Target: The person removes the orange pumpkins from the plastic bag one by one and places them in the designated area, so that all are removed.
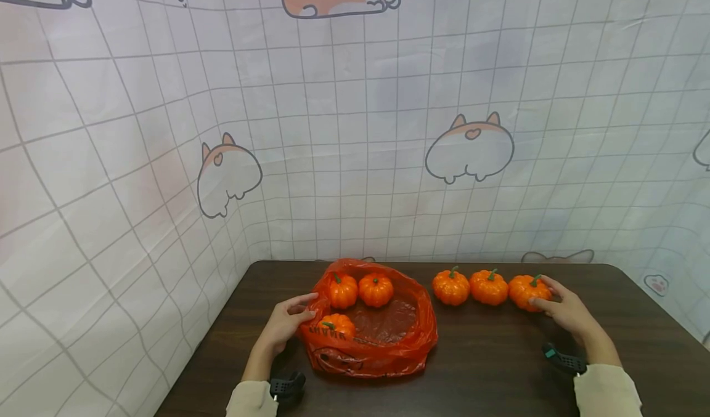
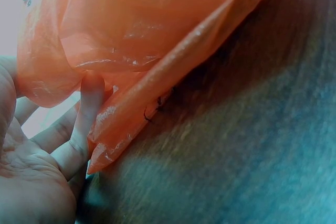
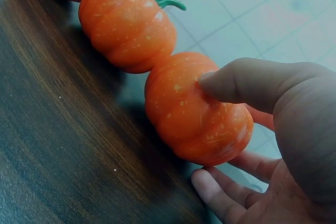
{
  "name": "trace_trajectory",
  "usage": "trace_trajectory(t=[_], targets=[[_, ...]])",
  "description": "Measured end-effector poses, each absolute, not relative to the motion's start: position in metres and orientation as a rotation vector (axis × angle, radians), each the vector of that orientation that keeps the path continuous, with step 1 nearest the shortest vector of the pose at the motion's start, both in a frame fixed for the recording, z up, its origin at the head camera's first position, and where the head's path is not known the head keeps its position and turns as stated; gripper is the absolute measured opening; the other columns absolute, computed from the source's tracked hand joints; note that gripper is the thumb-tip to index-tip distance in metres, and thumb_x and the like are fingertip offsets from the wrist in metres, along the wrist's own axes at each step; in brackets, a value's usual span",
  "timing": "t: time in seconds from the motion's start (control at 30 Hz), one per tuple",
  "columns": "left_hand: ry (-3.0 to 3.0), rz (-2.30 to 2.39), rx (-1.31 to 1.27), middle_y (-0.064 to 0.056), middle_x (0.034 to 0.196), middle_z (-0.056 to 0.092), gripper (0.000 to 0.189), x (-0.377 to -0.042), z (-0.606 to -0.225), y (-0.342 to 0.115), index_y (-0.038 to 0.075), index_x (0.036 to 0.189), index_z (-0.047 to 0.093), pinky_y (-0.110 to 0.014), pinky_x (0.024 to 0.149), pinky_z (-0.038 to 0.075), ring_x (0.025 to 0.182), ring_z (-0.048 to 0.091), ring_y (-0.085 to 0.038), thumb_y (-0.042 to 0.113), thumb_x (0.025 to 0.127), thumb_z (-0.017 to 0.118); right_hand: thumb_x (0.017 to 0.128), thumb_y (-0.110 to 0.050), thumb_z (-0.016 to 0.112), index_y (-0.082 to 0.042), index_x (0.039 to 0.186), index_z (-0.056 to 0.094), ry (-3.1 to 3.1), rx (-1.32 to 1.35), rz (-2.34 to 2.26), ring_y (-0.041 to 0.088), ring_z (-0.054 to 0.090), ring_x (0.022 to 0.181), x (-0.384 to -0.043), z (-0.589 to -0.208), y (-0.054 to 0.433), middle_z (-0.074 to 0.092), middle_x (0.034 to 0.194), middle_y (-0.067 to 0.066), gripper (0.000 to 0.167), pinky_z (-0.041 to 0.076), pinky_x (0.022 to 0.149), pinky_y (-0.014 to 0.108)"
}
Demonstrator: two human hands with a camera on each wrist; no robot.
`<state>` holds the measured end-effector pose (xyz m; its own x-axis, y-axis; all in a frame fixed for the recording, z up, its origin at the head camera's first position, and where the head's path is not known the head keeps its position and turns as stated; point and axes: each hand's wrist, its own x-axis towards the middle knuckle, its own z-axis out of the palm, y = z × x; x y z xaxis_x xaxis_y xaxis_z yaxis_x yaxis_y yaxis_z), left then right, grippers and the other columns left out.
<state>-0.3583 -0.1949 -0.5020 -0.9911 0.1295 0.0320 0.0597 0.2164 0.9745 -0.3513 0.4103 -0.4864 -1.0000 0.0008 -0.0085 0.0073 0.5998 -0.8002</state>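
An orange-red plastic bag (image 1: 377, 358) stands wide open on the table, with three small orange pumpkins inside, one of them at the near left (image 1: 339, 326). My left hand (image 1: 284, 323) holds the bag's left rim between thumb and fingers; in the left wrist view thin plastic (image 2: 131, 30) hangs over the fingers. To the right of the bag, three more pumpkins sit in a row. My right hand (image 1: 568, 311) grips the rightmost pumpkin (image 1: 526, 291), thumb on its near side and fingers around the far side. In the right wrist view this pumpkin (image 3: 184, 114) touches its neighbour (image 3: 128, 27).
The dark wooden table (image 1: 488, 374) reaches back to a white grid-patterned cloth (image 1: 355, 177) with cartoon dogs, which also hangs along the left. The left pumpkin (image 1: 451, 286) of the row stands close to the bag's right side.
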Motion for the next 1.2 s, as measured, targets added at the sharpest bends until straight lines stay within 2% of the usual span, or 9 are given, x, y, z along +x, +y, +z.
trace_trajectory(t=[0.27,0.43,0.57,0.63,0.73,0.87,0.93,1.03,1.2], targets=[[2.396,1.927,0.183,-0.022,0.116,0.067,0.046,-0.358,-0.502,-0.195,0.005,0.141,0.061,-0.032,0.075,0.055,0.09,0.065,-0.018,0.015,0.097,0.069,0.105,-0.032,0.057,0.007,0.16,0.011,2.807,0.005,-1.411,0.057,0.037,0.134,-0.35,-0.488,0.41,0.023,0.152,0.046,0.082,0.056,0.085,0.029],[2.398,1.926,0.186,-0.022,0.118,0.067,0.046,-0.358,-0.502,-0.195,0.005,0.141,0.061,-0.032,0.075,0.055,0.091,0.064,-0.019,0.016,0.098,0.069,0.105,-0.033,0.057,0.006,0.16,0.011,2.804,0.003,-1.429,0.056,0.039,0.133,-0.351,-0.49,0.41,0.02,0.153,0.047,0.082,0.049,0.076,0.015],[2.402,1.919,0.188,-0.022,0.118,0.067,0.046,-0.358,-0.501,-0.195,0.006,0.141,0.061,-0.033,0.076,0.055,0.092,0.065,-0.019,0.016,0.098,0.069,0.105,-0.034,0.057,0.006,0.16,0.012,2.808,0.014,-1.431,0.055,0.04,0.132,-0.352,-0.491,0.411,0.019,0.153,0.047,0.081,0.047,0.074,0.013],[2.405,1.915,0.189,-0.021,0.118,0.068,0.046,-0.358,-0.501,-0.195,0.006,0.141,0.061,-0.033,0.075,0.055,0.092,0.065,-0.019,0.016,0.098,0.069,0.105,-0.035,0.057,0.006,0.16,0.011,2.815,0.02,-1.418,0.055,0.043,0.13,-0.352,-0.49,0.411,0.019,0.153,0.048,0.082,0.049,0.076,0.016],[2.406,1.916,0.189,-0.021,0.117,0.068,0.046,-0.358,-0.501,-0.195,0.006,0.141,0.062,-0.033,0.074,0.055,0.09,0.064,-0.019,0.016,0.097,0.069,0.105,-0.035,0.057,0.007,0.16,0.011,2.829,0.016,-1.393,0.057,0.044,0.129,-0.351,-0.488,0.41,0.019,0.151,0.049,0.083,0.057,0.088,0.033],[2.404,1.92,0.19,-0.021,0.115,0.068,0.046,-0.358,-0.501,-0.195,0.005,0.141,0.062,-0.033,0.074,0.054,0.088,0.062,-0.019,0.015,0.097,0.07,0.105,-0.038,0.055,0.01,0.158,0.011,2.873,0.028,-1.298,0.064,0.03,0.133,-0.348,-0.476,0.408,0.019,0.149,0.05,0.084,0.041,0.105,0.067],[2.404,1.922,0.186,-0.02,0.115,0.068,0.046,-0.358,-0.501,-0.195,0.005,0.141,0.062,-0.032,0.074,0.054,0.088,0.062,-0.018,0.015,0.097,0.07,0.105,-0.039,0.053,0.012,0.157,0.012,2.905,0.038,-1.243,0.066,0.024,0.133,-0.346,-0.468,0.406,0.019,0.149,0.05,0.083,0.034,0.105,0.074],[2.407,1.922,0.182,-0.02,0.115,0.068,0.045,-0.357,-0.5,-0.194,0.005,0.141,0.062,-0.032,0.074,0.054,0.088,0.062,-0.018,0.015,0.097,0.07,0.105,-0.04,0.053,0.012,0.156,0.017,2.973,0.066,-1.232,0.067,0.027,0.131,-0.342,-0.456,0.4,0.018,0.148,0.049,0.081,0.035,0.102,0.075],[2.412,1.921,0.175,-0.021,0.116,0.068,0.045,-0.356,-0.498,-0.193,0.006,0.14,0.062,-0.032,0.074,0.053,0.089,0.062,-0.018,0.014,0.097,0.07,0.106,-0.04,0.053,0.009,0.154,0.03,3.083,0.057,-1.362,0.06,0.043,0.127,-0.337,-0.434,0.378,0.028,0.15,0.044,0.072,0.046,0.094,0.069]])
